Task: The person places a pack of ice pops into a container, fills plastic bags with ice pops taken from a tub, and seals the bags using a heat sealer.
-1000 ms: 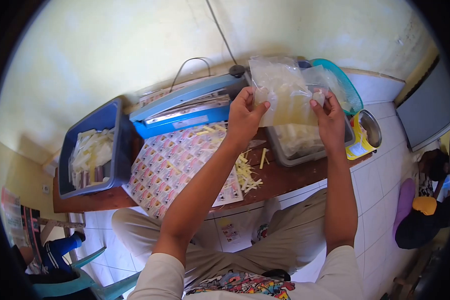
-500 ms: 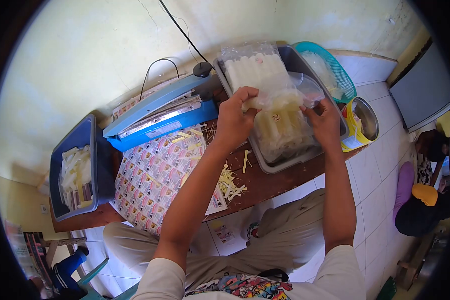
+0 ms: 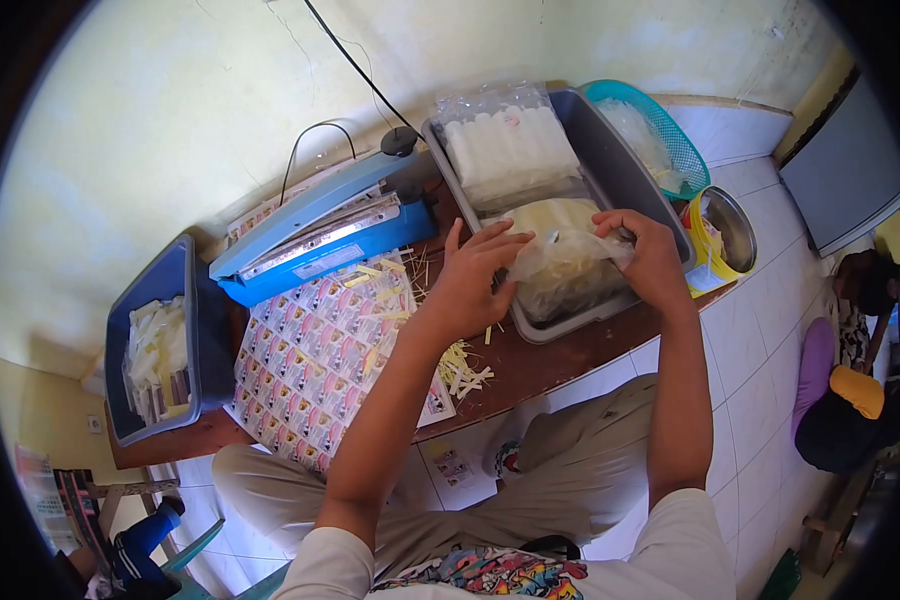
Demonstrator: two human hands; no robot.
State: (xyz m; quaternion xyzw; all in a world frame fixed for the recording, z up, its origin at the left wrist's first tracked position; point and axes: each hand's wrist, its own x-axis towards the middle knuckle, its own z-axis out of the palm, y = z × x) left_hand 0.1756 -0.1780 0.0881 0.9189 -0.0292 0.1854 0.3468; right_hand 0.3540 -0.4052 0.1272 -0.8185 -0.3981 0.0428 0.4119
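Observation:
A clear plastic bag of pale, stick-shaped contents (image 3: 560, 262) lies in the front of a grey plastic tub (image 3: 542, 335). My right hand (image 3: 652, 258) pinches the loose film at the bag's right end. At its left end my left hand (image 3: 475, 275) has its fingers stretched and apart, the tips against the film's edge. Behind it in the same tub lies another clear bag (image 3: 510, 150) packed with white, tube-like pieces. What exactly the bags contain cannot be made out.
Left of the tub stands a blue impulse sealer (image 3: 320, 255) on printed label sheets (image 3: 305, 340). Yellowish strips (image 3: 460, 370) lie by the table edge. A blue-grey bin (image 3: 198, 370) is far left; a green basket (image 3: 685, 150) and yellow tin (image 3: 708, 270) are right. Another person (image 3: 850, 420) is at far right.
The front bag's raised film has come down over its contents, uncovering more of the white bag behind. My left hand's fingers have spread from a pinch; my right hand still grips the film.

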